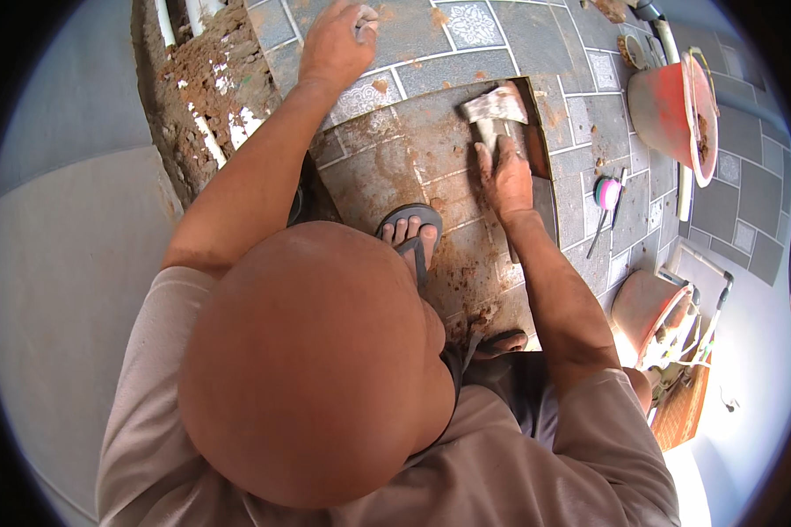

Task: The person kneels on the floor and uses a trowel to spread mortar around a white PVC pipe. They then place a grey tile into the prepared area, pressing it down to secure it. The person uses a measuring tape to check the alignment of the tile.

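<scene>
My right hand (506, 180) is wrapped around the handle of a hatchet (498, 107). Its worn, pale metal head lies just beyond my fingers, near the far right corner of a large dirt-smeared slab (378, 171) with a tile pattern. Part of the handle is hidden under my palm. Further forward and to the left, my left hand (338, 44) is closed over the grey tiled floor (431, 75). Whether anything sits inside its curled fingers is hidden. My foot in a dark flip-flop (413, 230) rests on the slab between my arms.
Left of the slab runs a dug trench (215, 83) with soil and white pipes (164, 22). On the right are a red bucket (668, 110), a pink-and-white round item (606, 193) beside thin dark tools, and another bucket (646, 307). A pale wall (70, 263) stands at far left.
</scene>
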Action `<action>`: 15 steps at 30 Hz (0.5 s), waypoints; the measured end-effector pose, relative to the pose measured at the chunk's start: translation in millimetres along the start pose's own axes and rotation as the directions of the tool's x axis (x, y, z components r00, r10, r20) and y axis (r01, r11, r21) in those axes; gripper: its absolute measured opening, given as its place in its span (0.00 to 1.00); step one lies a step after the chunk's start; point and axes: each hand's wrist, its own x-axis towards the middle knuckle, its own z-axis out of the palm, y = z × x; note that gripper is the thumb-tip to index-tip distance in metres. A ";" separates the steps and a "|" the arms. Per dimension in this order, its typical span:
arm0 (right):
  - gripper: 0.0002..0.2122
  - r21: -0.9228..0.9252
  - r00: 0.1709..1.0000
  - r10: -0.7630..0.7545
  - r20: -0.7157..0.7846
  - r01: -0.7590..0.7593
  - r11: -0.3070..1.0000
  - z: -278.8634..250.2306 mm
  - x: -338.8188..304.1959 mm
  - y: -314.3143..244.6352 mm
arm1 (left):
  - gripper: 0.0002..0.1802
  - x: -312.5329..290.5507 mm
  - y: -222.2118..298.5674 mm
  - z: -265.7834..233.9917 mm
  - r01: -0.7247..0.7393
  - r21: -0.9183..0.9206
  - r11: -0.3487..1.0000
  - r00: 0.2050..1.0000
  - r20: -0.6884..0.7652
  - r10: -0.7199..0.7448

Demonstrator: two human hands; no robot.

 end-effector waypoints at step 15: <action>0.17 -0.122 0.999 0.043 0.007 -0.042 0.992 -4.2 2.7 -0.8 | 0.08 7.5 9.8 -7.1 0.112 -0.033 0.993 0.984 0.139 -0.107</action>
